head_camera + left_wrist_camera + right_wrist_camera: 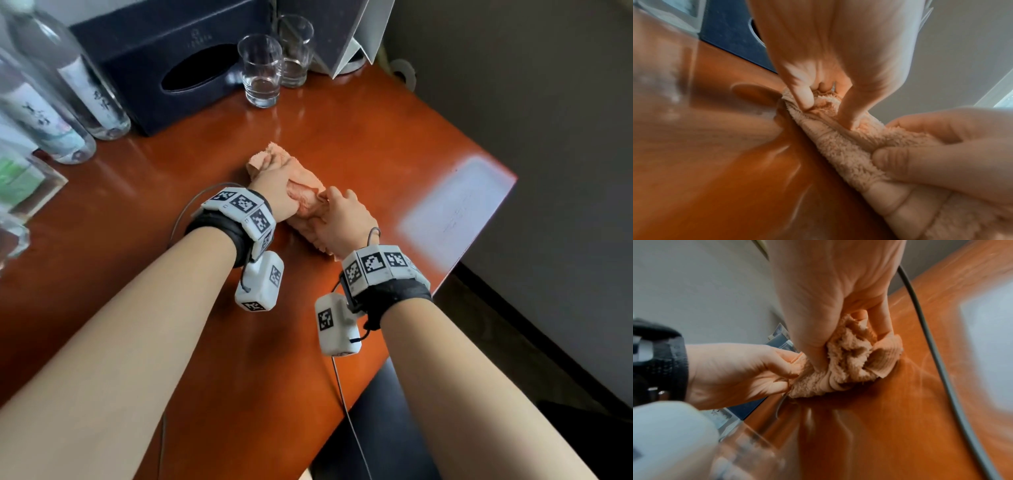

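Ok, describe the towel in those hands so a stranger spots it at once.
On the glossy orange-brown table, in front of the dark tissue box and two glasses, lies a rolled peach terry towel. It is the only soft thing there, gripped by the left hand and the right hand.

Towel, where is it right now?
Head view: the towel lies bunched on the table, held by left hand and right hand, nearer than the two glasses.

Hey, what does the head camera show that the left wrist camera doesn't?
Only the head view shows two glasses, and bottles at the left. Only the left wrist view shows the left hand's fingers curled into the towel's folds. Both show that hand and the right hand gripping the towel on the orange table, near the dark box.
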{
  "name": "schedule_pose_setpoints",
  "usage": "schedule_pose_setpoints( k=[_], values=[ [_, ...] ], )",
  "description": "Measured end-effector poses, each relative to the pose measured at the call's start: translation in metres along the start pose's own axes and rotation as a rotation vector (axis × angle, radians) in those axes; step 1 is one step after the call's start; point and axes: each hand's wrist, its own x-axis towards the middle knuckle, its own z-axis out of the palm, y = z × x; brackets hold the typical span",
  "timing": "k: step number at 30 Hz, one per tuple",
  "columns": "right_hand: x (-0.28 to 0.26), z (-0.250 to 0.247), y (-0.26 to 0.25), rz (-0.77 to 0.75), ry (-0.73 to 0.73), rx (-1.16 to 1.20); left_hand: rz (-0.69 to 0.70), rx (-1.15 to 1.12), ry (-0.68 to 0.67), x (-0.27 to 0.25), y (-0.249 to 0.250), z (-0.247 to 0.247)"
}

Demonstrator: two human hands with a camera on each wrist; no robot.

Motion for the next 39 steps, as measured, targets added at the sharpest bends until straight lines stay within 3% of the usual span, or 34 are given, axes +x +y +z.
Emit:
schedule_pose_setpoints(
  k=[19,31,39],
  values=[
    [0.065,-0.039,0.050,0.014,0.059,-0.021,0.035,-0.003,0.002,0.063,0.046,-0.008],
    [0.124,-0.087,0.111,0.130,0.143,0.010,0.195,0.069,0.009,0.157,0.112,-0.007],
    [0.152,-0.101,0.128,0.196,0.210,0.051,0.186,0.023,0.082,0.208,0.133,0.004]
  ],
)
